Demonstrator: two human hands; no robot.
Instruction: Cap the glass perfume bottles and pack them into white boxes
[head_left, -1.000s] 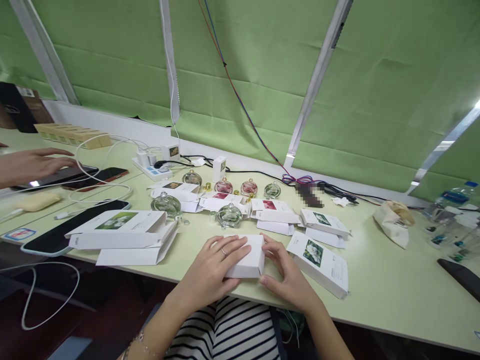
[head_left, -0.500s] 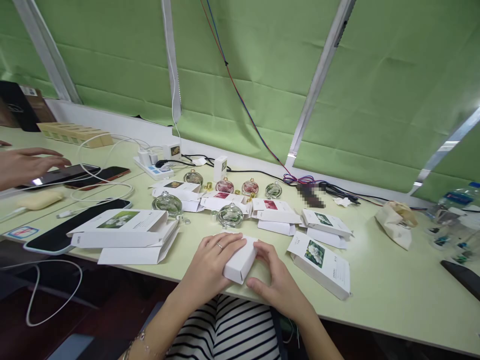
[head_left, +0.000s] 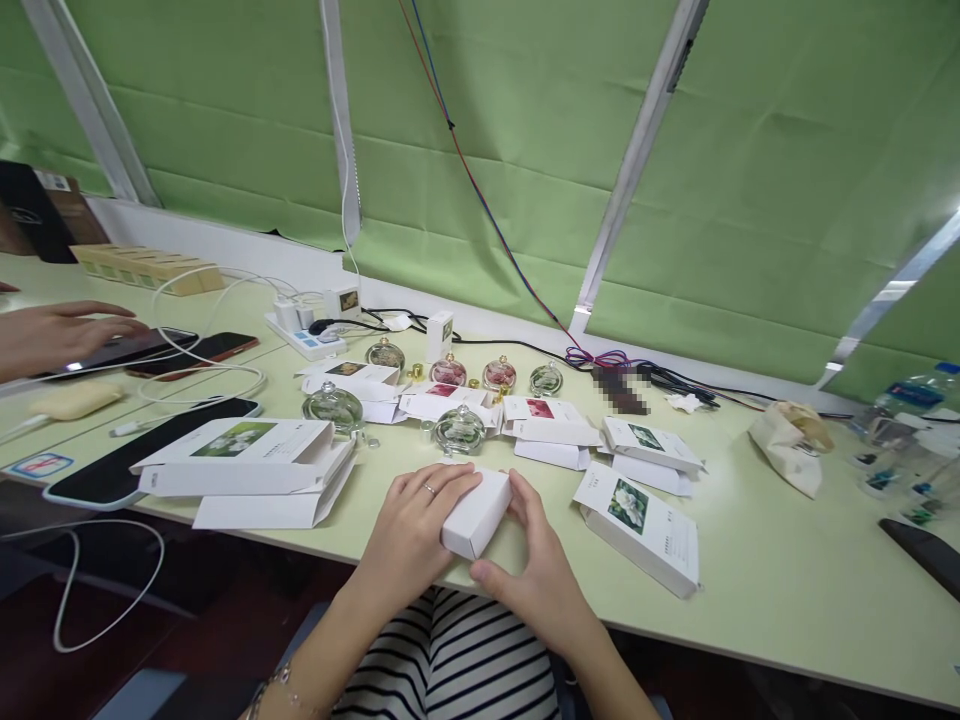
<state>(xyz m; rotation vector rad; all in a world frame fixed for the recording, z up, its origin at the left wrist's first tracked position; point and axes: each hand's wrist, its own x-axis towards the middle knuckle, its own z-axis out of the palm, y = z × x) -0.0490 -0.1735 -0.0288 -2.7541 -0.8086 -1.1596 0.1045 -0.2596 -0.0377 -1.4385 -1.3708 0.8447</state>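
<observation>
A small plain white box [head_left: 478,510] is held between both of my hands just above the near edge of the pale green table [head_left: 757,570]. My left hand [head_left: 411,535] wraps its left side, a ring on one finger. My right hand [head_left: 534,570] cups its right end, thumb under the near corner. The box is turned at an angle, one end toward me. To its right lies a white box with a white flower picture [head_left: 639,525]. Behind it stands a round glass bottle [head_left: 459,430].
More white boxes [head_left: 247,460], round glass bottles [head_left: 331,407] and small gold caps lie across the table. A power strip [head_left: 304,340], cables and phones [head_left: 142,450] are at the left, where another person's hand [head_left: 52,332] rests on a tablet. Plastic bottles [head_left: 904,430] stand far right.
The white box has turned from lying crosswise to pointing at an angle toward me. Both hands drew a little nearer to the table's edge while keeping hold of it.
</observation>
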